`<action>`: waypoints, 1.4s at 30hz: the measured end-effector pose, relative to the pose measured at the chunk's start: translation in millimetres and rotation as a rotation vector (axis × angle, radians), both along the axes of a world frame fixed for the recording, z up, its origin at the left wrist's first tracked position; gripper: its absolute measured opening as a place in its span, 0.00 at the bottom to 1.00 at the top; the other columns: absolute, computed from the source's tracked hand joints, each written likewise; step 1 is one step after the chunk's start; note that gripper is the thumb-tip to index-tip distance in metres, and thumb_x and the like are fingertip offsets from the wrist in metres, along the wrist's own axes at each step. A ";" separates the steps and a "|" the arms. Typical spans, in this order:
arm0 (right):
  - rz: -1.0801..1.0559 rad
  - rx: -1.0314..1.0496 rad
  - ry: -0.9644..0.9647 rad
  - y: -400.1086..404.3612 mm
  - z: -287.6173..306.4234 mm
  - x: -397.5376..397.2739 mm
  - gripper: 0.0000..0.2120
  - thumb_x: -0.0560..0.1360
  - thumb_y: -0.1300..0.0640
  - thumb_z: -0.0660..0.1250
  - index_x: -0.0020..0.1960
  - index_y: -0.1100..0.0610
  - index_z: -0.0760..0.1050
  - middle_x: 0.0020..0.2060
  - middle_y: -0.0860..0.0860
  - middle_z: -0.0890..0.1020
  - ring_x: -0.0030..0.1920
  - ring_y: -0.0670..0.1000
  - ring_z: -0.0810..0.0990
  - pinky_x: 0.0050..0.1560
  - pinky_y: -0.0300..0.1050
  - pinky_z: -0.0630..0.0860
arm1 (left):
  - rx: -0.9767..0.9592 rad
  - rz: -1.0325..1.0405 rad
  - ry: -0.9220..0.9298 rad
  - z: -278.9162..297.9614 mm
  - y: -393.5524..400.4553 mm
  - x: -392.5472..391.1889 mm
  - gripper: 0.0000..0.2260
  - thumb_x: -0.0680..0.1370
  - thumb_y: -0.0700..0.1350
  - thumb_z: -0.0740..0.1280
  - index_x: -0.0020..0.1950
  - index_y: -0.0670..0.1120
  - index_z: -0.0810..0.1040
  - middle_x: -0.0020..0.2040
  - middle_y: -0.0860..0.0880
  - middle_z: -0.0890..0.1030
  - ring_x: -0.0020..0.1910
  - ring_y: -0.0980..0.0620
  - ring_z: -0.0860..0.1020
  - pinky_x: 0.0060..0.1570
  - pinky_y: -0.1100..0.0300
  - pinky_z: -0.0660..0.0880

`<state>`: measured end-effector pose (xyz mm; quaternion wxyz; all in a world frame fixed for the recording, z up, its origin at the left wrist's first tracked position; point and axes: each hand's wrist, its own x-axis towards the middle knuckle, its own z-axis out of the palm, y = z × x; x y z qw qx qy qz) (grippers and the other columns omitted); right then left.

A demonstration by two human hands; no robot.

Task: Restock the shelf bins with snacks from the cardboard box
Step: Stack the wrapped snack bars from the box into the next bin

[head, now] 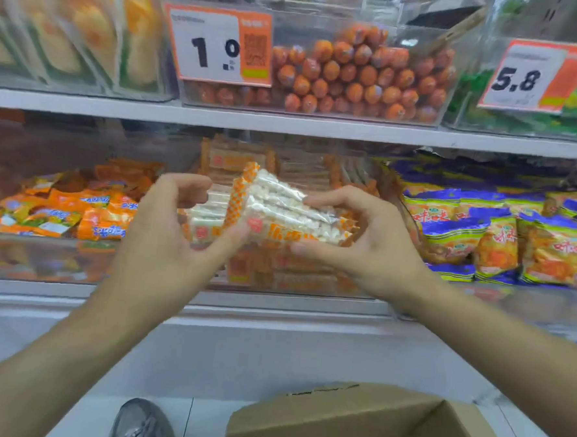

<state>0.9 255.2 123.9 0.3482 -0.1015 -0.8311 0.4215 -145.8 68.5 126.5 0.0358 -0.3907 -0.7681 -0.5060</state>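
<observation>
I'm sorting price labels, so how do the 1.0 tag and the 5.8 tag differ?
The 1.0 tag hangs on the bin of orange sausage sticks; the 5.8 tag hangs on the bin to its right, over green packets. The 1.0 tag shows a QR code clearly; the 5.8 tag's is blurred. Both are white with orange.

Both forearms reaching forward and upward, bare, converging toward centre. Left hand (175,225) turned palm inward, fingers curling at top, thumb extending rightward, gripping left end of snack packs (281,207). Right hand (357,236) mirroring it, fingers curling over top of same packs, thumb pressing beneath. Both hands sitting level, close together, not touching. Wrists staying straight.
</observation>
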 end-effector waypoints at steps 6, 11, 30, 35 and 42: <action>-0.109 -0.105 -0.098 31.6 12.5 -113.8 0.21 0.62 0.54 0.85 0.51 0.50 0.82 0.52 0.48 0.83 0.42 0.48 0.84 0.45 0.50 0.82 | -0.226 0.180 0.230 -31.6 2.5 -51.6 0.40 0.66 0.52 0.80 0.72 0.42 0.67 0.66 0.44 0.68 0.68 0.45 0.63 0.67 0.53 0.62; -0.153 0.033 -0.314 52.4 12.4 -173.7 0.29 0.58 0.44 0.85 0.56 0.52 0.83 0.53 0.45 0.84 0.53 0.42 0.81 0.58 0.36 0.75 | -0.197 0.113 0.187 -47.2 2.5 -62.2 0.43 0.68 0.49 0.80 0.76 0.45 0.60 0.70 0.46 0.64 0.70 0.48 0.64 0.62 0.65 0.59; -0.156 0.189 -0.339 37.4 8.0 -169.7 0.37 0.67 0.33 0.72 0.72 0.47 0.71 0.63 0.47 0.79 0.61 0.58 0.79 0.62 0.58 0.77 | -0.195 0.087 0.175 -53.6 -3.0 -72.2 0.36 0.73 0.47 0.76 0.75 0.45 0.60 0.68 0.48 0.63 0.65 0.49 0.69 0.59 0.63 0.65; -0.202 0.255 -0.305 39.4 2.1 -171.8 0.34 0.72 0.36 0.72 0.72 0.49 0.71 0.68 0.48 0.77 0.62 0.50 0.77 0.62 0.46 0.74 | -0.201 0.096 0.179 -54.2 -2.7 -72.1 0.36 0.73 0.48 0.75 0.75 0.45 0.60 0.69 0.49 0.62 0.66 0.49 0.68 0.58 0.63 0.65; -0.314 0.286 -0.305 24.0 8.7 -146.2 0.33 0.74 0.36 0.69 0.72 0.54 0.71 0.64 0.50 0.78 0.62 0.51 0.77 0.61 0.45 0.73 | -0.175 0.149 0.184 -54.0 -3.0 -72.3 0.33 0.73 0.47 0.76 0.73 0.45 0.63 0.66 0.47 0.64 0.65 0.50 0.65 0.59 0.63 0.64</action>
